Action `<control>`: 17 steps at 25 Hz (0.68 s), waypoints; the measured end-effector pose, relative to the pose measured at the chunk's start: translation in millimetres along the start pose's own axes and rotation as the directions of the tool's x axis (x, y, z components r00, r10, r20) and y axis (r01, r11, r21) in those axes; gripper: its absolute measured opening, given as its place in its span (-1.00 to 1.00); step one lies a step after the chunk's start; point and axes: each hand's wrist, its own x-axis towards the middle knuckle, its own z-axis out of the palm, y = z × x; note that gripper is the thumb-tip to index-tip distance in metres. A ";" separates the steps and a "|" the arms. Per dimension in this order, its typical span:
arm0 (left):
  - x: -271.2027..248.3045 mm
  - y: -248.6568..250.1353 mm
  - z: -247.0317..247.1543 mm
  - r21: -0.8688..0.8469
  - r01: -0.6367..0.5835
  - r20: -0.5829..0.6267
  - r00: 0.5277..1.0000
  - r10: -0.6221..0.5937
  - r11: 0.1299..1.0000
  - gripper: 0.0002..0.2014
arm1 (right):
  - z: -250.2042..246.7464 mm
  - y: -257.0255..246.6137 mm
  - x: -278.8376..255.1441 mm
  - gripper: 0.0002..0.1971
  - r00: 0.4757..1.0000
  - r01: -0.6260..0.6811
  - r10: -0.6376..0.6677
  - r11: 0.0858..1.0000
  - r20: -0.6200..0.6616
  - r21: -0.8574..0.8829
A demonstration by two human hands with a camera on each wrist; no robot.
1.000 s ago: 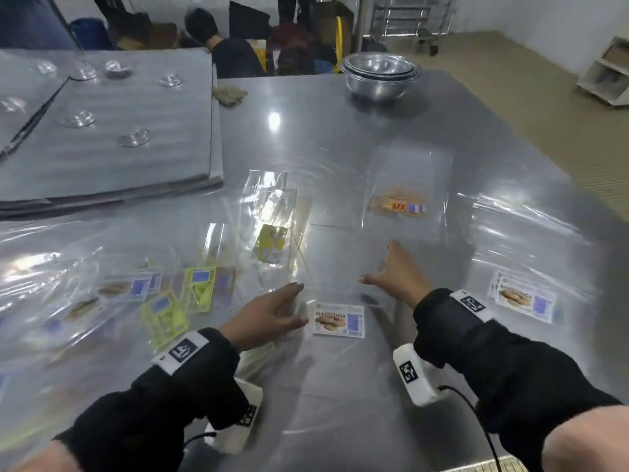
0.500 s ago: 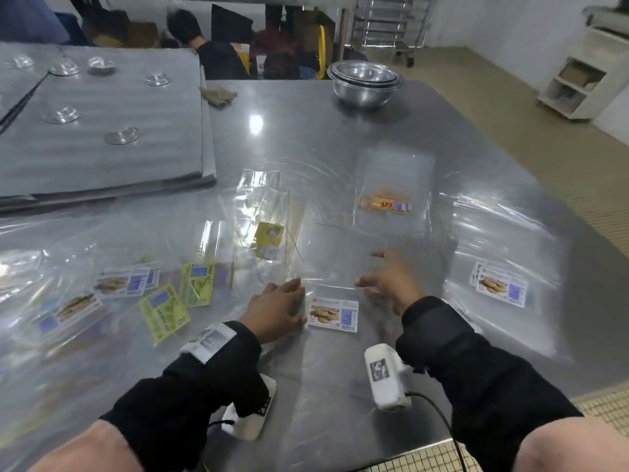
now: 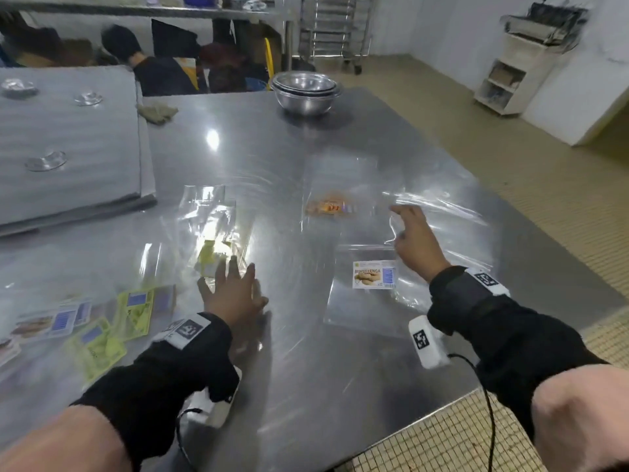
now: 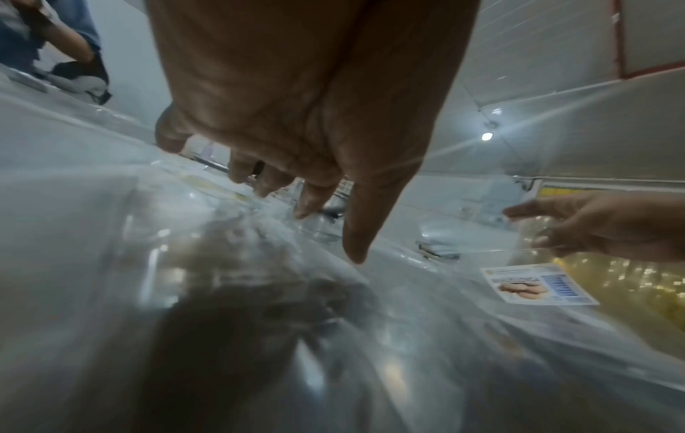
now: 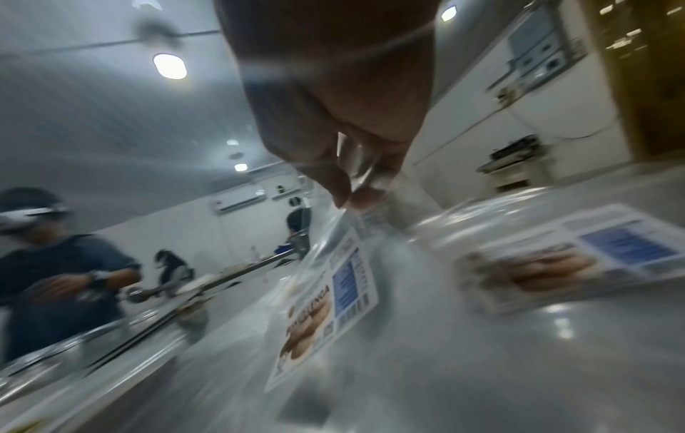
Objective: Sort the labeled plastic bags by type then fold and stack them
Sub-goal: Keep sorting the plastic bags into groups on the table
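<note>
A clear plastic bag (image 3: 369,284) is pinched at its top edge between thumb and fingertips of the right hand (image 3: 413,243); the pinch is seen closely in the right wrist view (image 5: 348,187). Just below the grip, the bag's white label (image 3: 374,274) carries a picture of biscuits, a blue barcode panel and a word that seems to read "BUKU LENGA", though blur makes the lettering uncertain. The bag lies on the steel table (image 3: 306,386), partly over similar biscuit-labelled bags, mostly hidden. Well apart from the grip, the left hand (image 3: 233,294) is held flat with fingers spread, grasping nothing, beside yellow-labelled bags (image 3: 136,311). An orange-labelled bag (image 3: 332,207) lies beyond the grip, its writing unreadable.
</note>
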 end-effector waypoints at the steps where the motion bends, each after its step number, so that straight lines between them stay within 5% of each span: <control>1: 2.8 2.9 0.3 0.010 0.034 0.020 0.999 -0.034 0.999 -0.27 | -10.5 14.2 7.5 -0.37 0.999 -0.032 0.032 0.999 -0.034 0.019; 6: 7.3 5.1 1.6 0.010 0.080 0.057 0.995 -0.080 0.997 -0.24 | -41.4 79.3 34.4 -0.34 0.970 -0.192 0.208 0.973 -0.128 0.126; 10: 8.8 7.2 0.3 -0.010 0.086 0.080 0.993 -0.085 0.996 -0.24 | -50.0 105.6 37.6 -0.27 0.927 -0.360 0.370 0.924 -0.066 0.126; 14: 6.8 8.2 0.0 -0.017 0.085 0.072 0.994 -0.083 0.996 -0.24 | -45.2 100.6 38.8 -0.26 0.868 -0.495 0.493 0.869 -0.057 -0.030; 17: 5.5 7.0 -3.0 -0.042 0.077 0.045 0.996 -0.075 0.996 -0.26 | -26.5 70.3 43.5 -0.32 0.901 -0.430 0.422 0.900 -0.100 -0.076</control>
